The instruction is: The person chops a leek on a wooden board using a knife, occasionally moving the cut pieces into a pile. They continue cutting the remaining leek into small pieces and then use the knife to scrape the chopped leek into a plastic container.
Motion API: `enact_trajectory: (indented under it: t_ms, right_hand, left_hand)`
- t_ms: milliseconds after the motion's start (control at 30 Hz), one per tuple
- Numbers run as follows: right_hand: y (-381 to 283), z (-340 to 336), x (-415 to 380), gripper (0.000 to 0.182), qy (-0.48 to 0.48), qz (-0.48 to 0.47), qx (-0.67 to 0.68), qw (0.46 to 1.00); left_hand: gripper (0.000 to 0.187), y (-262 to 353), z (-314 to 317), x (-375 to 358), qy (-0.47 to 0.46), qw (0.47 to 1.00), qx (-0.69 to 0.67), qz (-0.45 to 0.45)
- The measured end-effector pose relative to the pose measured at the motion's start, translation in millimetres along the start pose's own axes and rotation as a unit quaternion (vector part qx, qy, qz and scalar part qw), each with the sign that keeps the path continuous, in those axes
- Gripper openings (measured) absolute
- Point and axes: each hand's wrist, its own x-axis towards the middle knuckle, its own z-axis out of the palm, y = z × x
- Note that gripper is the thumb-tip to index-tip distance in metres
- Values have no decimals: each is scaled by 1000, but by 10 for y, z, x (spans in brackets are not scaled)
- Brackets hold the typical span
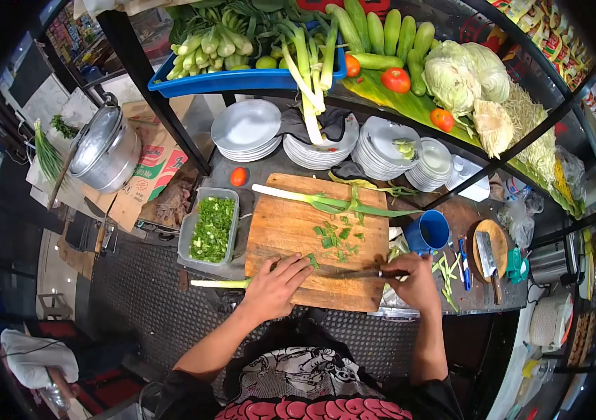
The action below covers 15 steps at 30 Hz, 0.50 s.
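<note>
On my head view, the dark table takes up the most room, with stacks of plates along its far side. Near its front edge I have the wooden cutting board, and just left of that a clear container filled with chopped greens. A long leek lies across the far part of the board, its green end reaching past the right edge. My left hand is bent over a second stalk, holding it against the board; the white end sticks out to the left. My right hand is wrapped around the handle of the knife, whose blade points left, low over the board. Right of the board stands a blue mug. A tomato sits behind the container, and small green pieces are scattered mid-board.
</note>
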Motion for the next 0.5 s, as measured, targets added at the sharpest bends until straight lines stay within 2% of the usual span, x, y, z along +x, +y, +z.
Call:
enact_trajectory:
  t_ms: [100, 133, 233, 400, 500]
  right_hand:
    - [53, 65, 24, 30, -5, 19, -10, 1000]
    - [105, 155, 89, 31, 21, 32, 36, 999]
    - [-29, 162, 199, 29, 85, 42, -10, 995]
    - [-30, 88, 198, 29, 1, 13, -6, 1000]
    - [-25, 237, 329, 31, 72, 31, 12, 997]
  left_hand:
    - [84, 0, 8, -4, -3, 1000, -2, -2]
    - [84, -4, 1, -2, -6, 1000, 3, -1]
    - [84, 2, -10, 5, -13, 1000, 10, 0]
    - [82, -1, -15, -1, -29, 1000, 5, -1]
    - [82, 1, -30, 4, -29, 1000, 0, -3]
